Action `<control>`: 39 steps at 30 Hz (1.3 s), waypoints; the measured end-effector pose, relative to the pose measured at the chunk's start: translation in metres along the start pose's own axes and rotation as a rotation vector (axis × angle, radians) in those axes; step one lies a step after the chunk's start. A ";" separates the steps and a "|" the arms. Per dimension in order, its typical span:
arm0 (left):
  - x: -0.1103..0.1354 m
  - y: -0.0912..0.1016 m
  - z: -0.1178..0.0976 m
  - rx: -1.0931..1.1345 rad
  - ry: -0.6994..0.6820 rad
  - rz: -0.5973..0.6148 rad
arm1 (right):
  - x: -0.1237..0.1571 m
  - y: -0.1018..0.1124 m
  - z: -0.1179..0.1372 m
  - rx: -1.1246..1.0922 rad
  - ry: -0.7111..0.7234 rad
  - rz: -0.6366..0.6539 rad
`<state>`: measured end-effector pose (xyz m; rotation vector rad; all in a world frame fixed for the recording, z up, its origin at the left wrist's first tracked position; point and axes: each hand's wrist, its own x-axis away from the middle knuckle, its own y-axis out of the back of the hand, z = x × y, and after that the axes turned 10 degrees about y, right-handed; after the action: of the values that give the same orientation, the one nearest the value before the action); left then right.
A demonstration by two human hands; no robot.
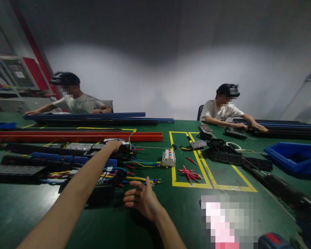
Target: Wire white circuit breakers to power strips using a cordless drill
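At a green bench [171, 207] strewn with power-strip parts, my left hand [114, 145] reaches to the centre of the frame and rests on the end of a black strip housing [124, 148]. The fingers curl over it, and I cannot tell whether they grip it or only lie there. My right hand [142, 199], low and just left of centre, is wide open and holds nothing; its fingers are spread toward the bundle of coloured wires [141, 179] that trails out of the housing. A white breaker [169, 157] sits just right of the wires, and loose red leads [190, 173] lie inside a yellow-taped rectangle beyond it. The work looks to be at the wiring stage, one hand steadying the housing. Picking out a single thin wire would, I judge, call for a fine fingertip pinch, not an open palm. Two co-workers, upper left [77, 102] and upper right [223, 109], bend over their own rails.
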<state>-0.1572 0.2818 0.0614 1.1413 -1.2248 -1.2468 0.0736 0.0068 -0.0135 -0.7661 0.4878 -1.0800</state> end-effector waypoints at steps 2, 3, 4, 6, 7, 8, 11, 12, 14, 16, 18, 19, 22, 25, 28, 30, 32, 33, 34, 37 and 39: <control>-0.001 0.002 0.003 -0.034 -0.007 0.055 | 0.000 0.000 0.000 -0.007 0.000 0.000; -0.001 0.004 0.005 -0.051 -0.015 0.072 | 0.000 0.000 0.000 -0.015 -0.002 0.002; 0.000 0.007 0.008 -0.064 -0.023 0.073 | -0.001 0.001 0.000 -0.022 -0.007 0.003; 0.002 0.014 0.013 -0.083 -0.037 0.045 | -0.001 0.001 0.000 -0.030 -0.016 0.005; 0.003 0.018 0.015 -0.091 -0.042 0.023 | -0.001 0.002 0.000 -0.031 -0.020 0.008; 0.005 0.023 0.017 -0.098 -0.045 -0.003 | -0.001 0.002 0.000 -0.030 -0.023 0.010; 0.012 0.038 0.020 -0.120 -0.049 -0.084 | -0.001 0.003 0.001 -0.025 -0.025 0.018; 0.014 0.043 0.021 -0.128 -0.054 -0.108 | -0.001 0.002 0.001 -0.024 -0.025 0.021; 0.021 0.054 0.021 -0.142 -0.074 -0.143 | 0.000 0.001 0.002 -0.025 -0.023 0.025; 0.029 0.064 0.019 -0.154 -0.113 -0.161 | 0.000 0.000 0.002 -0.020 -0.022 0.023; 0.040 0.074 0.015 -0.166 -0.167 -0.164 | 0.001 -0.002 0.003 -0.012 -0.023 0.013; 0.046 0.078 0.012 -0.171 -0.198 -0.162 | 0.001 -0.002 0.003 -0.010 -0.025 0.009; 0.067 0.092 -0.003 -0.182 -0.290 -0.157 | 0.001 -0.002 0.003 -0.016 -0.031 0.012; 0.089 0.107 -0.023 -0.194 -0.372 -0.174 | 0.000 -0.001 0.001 -0.015 -0.026 0.031; 0.107 0.124 -0.043 -0.211 -0.436 -0.215 | 0.000 0.002 0.000 -0.030 -0.007 0.066; 0.119 0.137 -0.053 -0.228 -0.471 -0.242 | 0.000 0.003 0.000 -0.039 -0.006 0.082; 0.132 0.151 -0.060 -0.252 -0.498 -0.267 | 0.000 0.004 0.000 -0.026 -0.023 0.066; 0.139 0.157 -0.063 -0.265 -0.508 -0.278 | 0.000 0.004 0.001 -0.018 -0.032 0.053; 0.148 0.164 -0.066 -0.277 -0.514 -0.288 | 0.000 0.004 0.001 -0.012 -0.037 0.045; 0.184 0.180 -0.073 -0.319 -0.534 -0.324 | 0.000 0.004 0.003 -0.007 -0.036 0.066; 0.217 0.187 -0.076 -0.380 -0.570 -0.364 | 0.001 0.006 0.004 -0.002 -0.038 0.078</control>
<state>-0.0842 0.0653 0.2500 0.7638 -1.1291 -2.0820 0.0801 0.0089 -0.0150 -0.7619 0.4827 -0.9909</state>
